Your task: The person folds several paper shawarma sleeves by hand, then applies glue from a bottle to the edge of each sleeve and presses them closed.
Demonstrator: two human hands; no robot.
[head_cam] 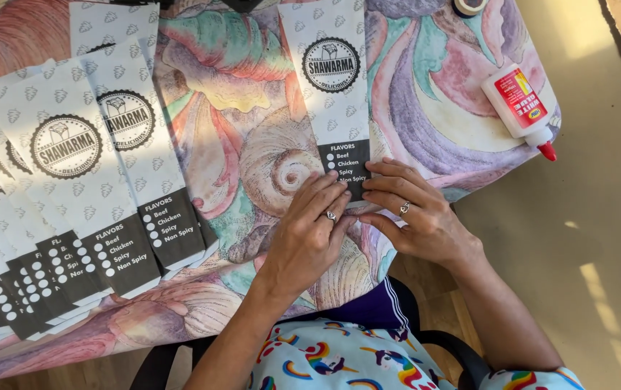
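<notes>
Both hands flat on the near end of a long white paper sleeve (pixel 333 94), patterned with small grey motifs, a round black emblem and a dark band at the bottom. Left hand (pixel 309 235) palm down, fingers (pixel 322 189) stretched out and close together, tips pressed on the left corner of the dark band; a ring on one finger. Right hand (pixel 415 217) likewise flat, fingers (pixel 386 180) extended and slightly spread, tips laid over the right edge of the band; a ring here too. Nothing gripped by either hand: only pressing down, fingertips of the two hands almost meeting over the sleeve's lower end. Sleeve lying lengthwise away from the fingertips, on a tablecloth (pixel 238 108) printed with large pastel seashells.

Well to the left of the left fingers, a fanned row of identical sleeves (pixel 72 180), overlapping one another like shingles, dark bands toward the near table edge. Beyond and to the right of the right fingers, well apart, a white glue bottle (pixel 519 101) with a red label and red tip, lying on its side near the table corner. Farther off past the sleeve's far end, part of a tape roll (pixel 469 6) at the picture's top edge.
</notes>
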